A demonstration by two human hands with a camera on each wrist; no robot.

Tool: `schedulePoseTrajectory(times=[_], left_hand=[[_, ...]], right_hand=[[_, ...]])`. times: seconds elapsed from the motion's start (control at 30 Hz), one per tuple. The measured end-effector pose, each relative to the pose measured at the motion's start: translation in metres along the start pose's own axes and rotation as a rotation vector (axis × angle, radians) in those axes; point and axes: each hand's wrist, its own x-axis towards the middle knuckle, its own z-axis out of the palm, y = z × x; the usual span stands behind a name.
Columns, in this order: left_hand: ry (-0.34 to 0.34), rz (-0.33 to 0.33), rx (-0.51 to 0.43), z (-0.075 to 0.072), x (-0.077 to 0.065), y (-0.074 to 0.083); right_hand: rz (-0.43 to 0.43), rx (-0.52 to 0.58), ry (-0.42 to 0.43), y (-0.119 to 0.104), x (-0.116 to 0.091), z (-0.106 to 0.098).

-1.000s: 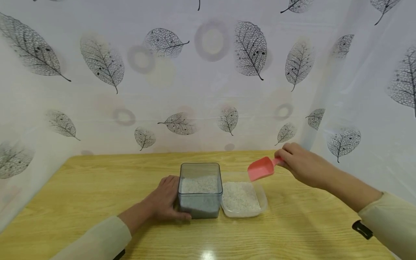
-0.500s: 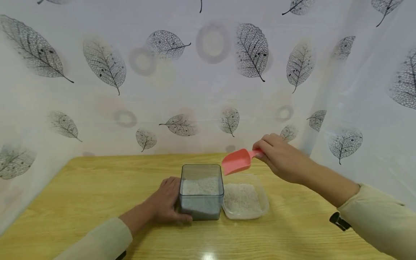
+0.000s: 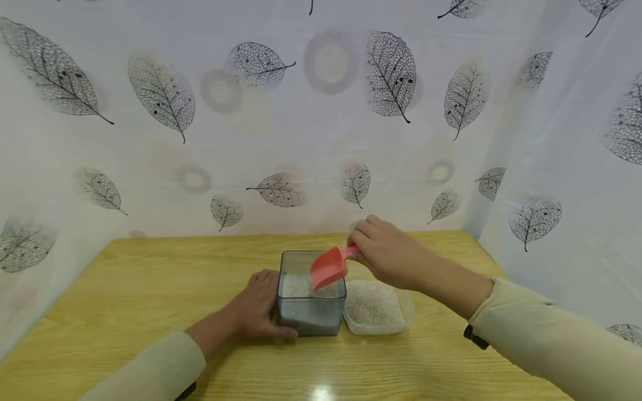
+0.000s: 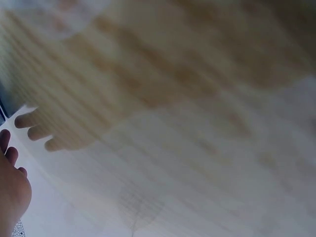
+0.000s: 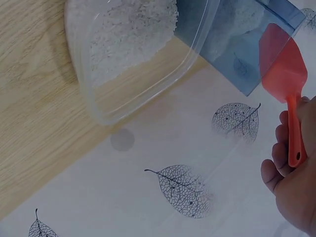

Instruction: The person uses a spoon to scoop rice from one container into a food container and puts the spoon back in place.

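Observation:
My right hand (image 3: 386, 250) grips the handle of a pink scoop (image 3: 328, 267). The scoop's tilted bowl overlaps the mouth of a see-through blue-grey square container (image 3: 308, 317); its pink inside shows in the head view. White rice (image 3: 296, 285) lies in that container. Against the container's left side rests my left hand (image 3: 257, 309), thumb stretched along the front bottom corner. At the container's right stands a low clear plastic box (image 3: 408, 317) with more rice (image 3: 373, 306). In the right wrist view, the scoop (image 5: 284, 64) appears in front of the container wall (image 5: 237, 59).
Both containers stand on a wood-grain table (image 3: 165, 295). A pale sheet (image 3: 321, 128) printed with dark leaves hangs behind the table and along its sides.
My right hand has carried the scoop leftward from above the low plastic box, then down over the blue-grey container's mouth. My left hand has stayed against the container.

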Motion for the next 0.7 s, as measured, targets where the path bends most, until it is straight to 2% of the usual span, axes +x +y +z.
schedulePoseTrajectory(times=[0.13,0.33,0.43,0.57,0.7], left_hand=[[-0.005,-0.004,-0.008,0.001,0.001,-0.001],[-0.007,-0.010,-0.014,0.001,0.002,-0.002],[-0.008,-0.011,-0.009,0.002,0.002,-0.002],[-0.010,-0.013,-0.004,0.002,0.001,-0.002],[-0.013,-0.013,0.004,0.002,0.002,-0.002]], right_hand=[[-0.008,-0.049,-0.046,-0.010,0.008,0.007],[-0.058,-0.171,-0.057,-0.021,0.021,0.017],[-0.062,-0.195,-0.083,-0.026,0.027,0.020],[-0.025,-0.157,-0.185,-0.033,0.034,0.024],[0.025,-0.065,-0.334,-0.039,0.039,0.026]])
